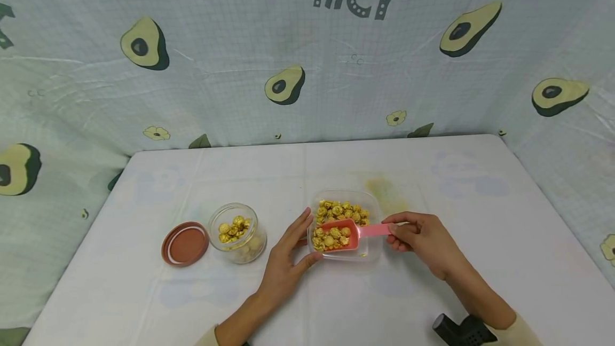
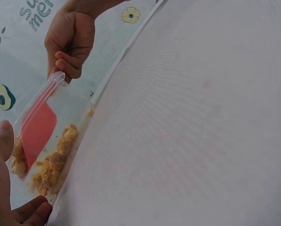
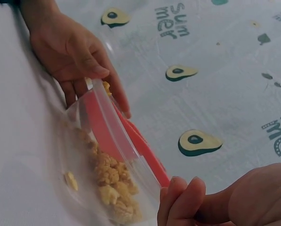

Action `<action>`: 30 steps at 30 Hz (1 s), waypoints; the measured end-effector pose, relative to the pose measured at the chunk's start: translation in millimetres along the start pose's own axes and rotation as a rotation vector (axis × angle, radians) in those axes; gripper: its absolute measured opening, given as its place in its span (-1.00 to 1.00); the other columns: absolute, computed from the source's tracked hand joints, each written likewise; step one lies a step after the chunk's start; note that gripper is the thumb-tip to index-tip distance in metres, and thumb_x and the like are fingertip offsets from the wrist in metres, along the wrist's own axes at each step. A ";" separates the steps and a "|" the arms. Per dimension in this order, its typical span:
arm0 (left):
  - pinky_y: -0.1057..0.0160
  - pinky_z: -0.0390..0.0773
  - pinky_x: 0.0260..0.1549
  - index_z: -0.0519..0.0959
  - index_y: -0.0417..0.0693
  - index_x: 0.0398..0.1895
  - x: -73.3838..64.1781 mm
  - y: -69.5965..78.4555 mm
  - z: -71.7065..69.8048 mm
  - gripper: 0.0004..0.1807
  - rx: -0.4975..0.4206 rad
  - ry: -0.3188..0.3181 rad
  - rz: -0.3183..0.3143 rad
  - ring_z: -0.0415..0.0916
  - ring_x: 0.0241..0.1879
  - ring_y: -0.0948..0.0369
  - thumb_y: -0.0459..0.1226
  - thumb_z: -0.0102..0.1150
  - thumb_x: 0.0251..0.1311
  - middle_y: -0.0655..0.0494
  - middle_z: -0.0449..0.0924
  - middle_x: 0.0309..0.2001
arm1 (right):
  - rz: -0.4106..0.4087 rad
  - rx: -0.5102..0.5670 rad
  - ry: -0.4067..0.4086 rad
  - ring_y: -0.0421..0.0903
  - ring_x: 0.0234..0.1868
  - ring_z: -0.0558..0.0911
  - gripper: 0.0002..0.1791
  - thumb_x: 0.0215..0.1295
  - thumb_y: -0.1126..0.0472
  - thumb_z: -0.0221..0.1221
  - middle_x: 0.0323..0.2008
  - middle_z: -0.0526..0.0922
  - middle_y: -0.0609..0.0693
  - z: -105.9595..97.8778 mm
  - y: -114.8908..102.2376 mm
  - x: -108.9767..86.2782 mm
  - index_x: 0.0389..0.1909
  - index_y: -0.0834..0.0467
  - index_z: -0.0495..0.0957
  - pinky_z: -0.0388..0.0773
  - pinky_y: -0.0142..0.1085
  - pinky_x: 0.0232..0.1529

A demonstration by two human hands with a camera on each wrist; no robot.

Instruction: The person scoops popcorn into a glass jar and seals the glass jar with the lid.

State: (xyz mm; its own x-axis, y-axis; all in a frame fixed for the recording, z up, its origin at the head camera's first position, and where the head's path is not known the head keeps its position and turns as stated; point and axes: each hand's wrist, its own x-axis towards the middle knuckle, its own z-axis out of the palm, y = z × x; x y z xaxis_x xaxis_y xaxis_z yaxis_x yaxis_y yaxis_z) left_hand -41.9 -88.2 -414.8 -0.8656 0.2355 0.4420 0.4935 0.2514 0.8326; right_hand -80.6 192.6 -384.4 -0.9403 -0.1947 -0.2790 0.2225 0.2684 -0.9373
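Note:
A clear plastic container [image 1: 370, 254] holds golden caramel popcorn [image 1: 342, 210]. My left hand [image 1: 286, 260] holds its left end, with the thumb at the front side and the index finger stretched toward the back corner. My right hand [image 1: 420, 239] pinches the handle of a pink scoop [image 1: 353, 236], whose bowl lies inside the container with popcorn on it. In the left wrist view the scoop [image 2: 39, 129] shows through the clear wall, above loose popcorn [image 2: 55, 162]. The right wrist view has the left hand's [image 3: 74, 52] thumb at the container's rim [image 3: 114, 120].
Left of the container stands a round glass jar [image 1: 254, 247], uncapped and partly filled with popcorn. A reddish-brown lid [image 1: 186, 244] lies beside it on the white tablecloth [image 1: 230, 308]. Behind the table hangs an avocado-print curtain [image 1: 216, 95].

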 end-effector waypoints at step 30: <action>-0.07 0.58 -0.09 0.30 -0.40 0.30 0.2 1.5 0.0 -0.27 -0.003 0.002 0.020 0.35 0.18 -0.18 -0.54 0.33 -0.01 -0.32 0.19 0.35 | -0.073 -0.128 0.014 -0.04 -0.53 0.53 -0.74 0.36 0.24 0.15 -0.49 0.61 0.19 4.9 -4.0 -4.7 -0.04 0.31 0.55 0.56 -0.29 -0.50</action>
State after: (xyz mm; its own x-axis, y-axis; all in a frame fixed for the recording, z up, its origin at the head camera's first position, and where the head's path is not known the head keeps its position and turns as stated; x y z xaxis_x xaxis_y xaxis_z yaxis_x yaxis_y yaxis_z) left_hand -41.3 -87.7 -413.5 -0.8556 0.2390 0.4592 0.5107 0.2440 0.8244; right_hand -75.8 187.8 -380.4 -0.9565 -0.2052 -0.2076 0.1199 0.3723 -0.9204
